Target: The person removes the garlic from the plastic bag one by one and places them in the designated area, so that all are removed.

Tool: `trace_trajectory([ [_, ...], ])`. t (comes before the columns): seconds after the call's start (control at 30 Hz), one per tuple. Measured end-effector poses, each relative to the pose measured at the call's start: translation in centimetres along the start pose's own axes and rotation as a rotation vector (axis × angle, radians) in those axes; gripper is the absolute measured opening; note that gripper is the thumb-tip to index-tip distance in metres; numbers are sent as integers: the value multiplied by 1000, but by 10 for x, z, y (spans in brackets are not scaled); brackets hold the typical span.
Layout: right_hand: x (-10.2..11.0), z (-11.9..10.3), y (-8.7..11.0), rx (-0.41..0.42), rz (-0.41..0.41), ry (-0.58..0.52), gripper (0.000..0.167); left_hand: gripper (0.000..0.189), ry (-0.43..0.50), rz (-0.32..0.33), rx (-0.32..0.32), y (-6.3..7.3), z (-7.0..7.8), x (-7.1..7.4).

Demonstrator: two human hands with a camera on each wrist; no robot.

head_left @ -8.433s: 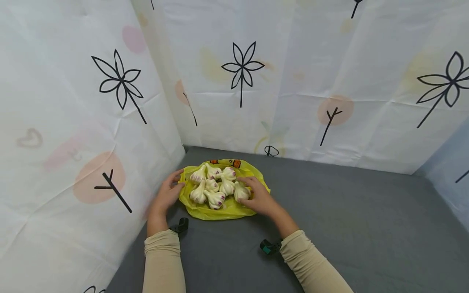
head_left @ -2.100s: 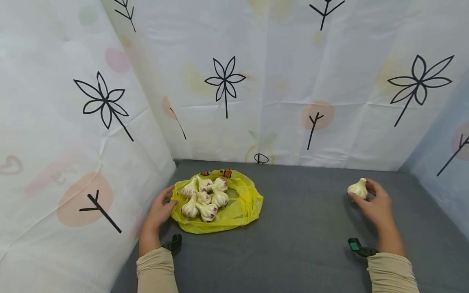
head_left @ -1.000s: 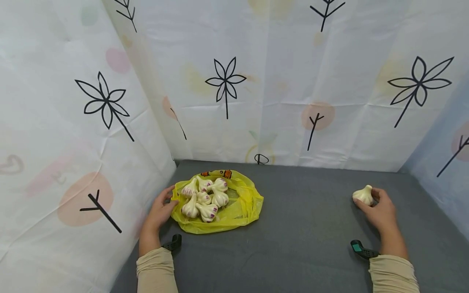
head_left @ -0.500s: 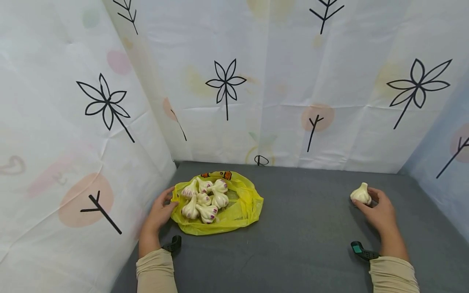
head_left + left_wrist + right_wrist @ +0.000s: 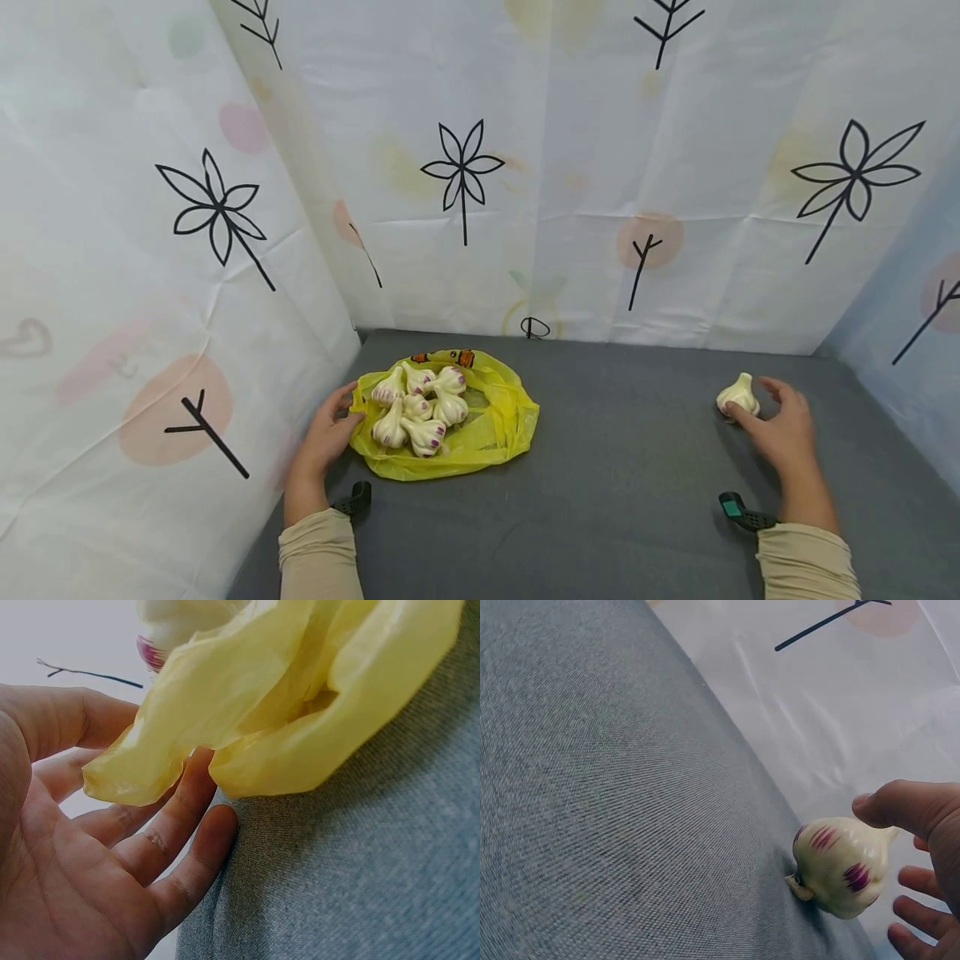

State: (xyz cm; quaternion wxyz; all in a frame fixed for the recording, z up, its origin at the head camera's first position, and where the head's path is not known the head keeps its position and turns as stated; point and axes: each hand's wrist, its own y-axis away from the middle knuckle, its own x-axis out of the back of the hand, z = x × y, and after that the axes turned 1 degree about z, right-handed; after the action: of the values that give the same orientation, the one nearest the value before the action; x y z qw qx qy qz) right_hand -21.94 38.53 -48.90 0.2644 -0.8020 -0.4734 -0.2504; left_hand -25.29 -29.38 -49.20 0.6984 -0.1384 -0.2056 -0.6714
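A yellow plastic bag (image 5: 480,437), its mouth spread wide, lies at the left with several purple-streaked garlic bulbs (image 5: 424,435) inside. My left hand (image 5: 327,429) holds the bag's left rim; in the left wrist view a fold of yellow plastic (image 5: 277,742) lies between thumb and fingers, hiding some fingertips. On the right side of the table a single garlic bulb (image 5: 737,398) sits with its stem up. My right hand (image 5: 787,429) is spread just beside it. The right wrist view shows the thumb (image 5: 900,806) overlapping that bulb and the other fingers (image 5: 922,915) apart from it.
The table (image 5: 600,467) is covered in grey cloth. White patterned sheets stand behind it (image 5: 570,167) and along its left side (image 5: 135,333), close to the left arm. Another sheet (image 5: 907,333) borders the right side.
Since the first frame, my right hand has carried a garlic bulb from the bag to the table's right side. In the last half second its fingers have loosened from the bulb. The left hand stays at the rim.
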Motion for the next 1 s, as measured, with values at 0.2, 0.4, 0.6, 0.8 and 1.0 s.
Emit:
trace_trajectory([
  [0.2,4,-9,2,39,38,30,73,65,-1,2,5,3,-1,2],
  [0.4,9,-22,1,80,64,40,74,65,11,5,-1,4,2,3],
  [0.6,9,-42,4,105,67,62,74,66,33,3,-20,2,3,3],
  [0.8,4,-65,7,178,58,31,72,65,30,-1,-20,1,2,2],
  [1.0,-7,-91,9,221,-14,-140,73,64,28,2,-23,0,1,2],
])
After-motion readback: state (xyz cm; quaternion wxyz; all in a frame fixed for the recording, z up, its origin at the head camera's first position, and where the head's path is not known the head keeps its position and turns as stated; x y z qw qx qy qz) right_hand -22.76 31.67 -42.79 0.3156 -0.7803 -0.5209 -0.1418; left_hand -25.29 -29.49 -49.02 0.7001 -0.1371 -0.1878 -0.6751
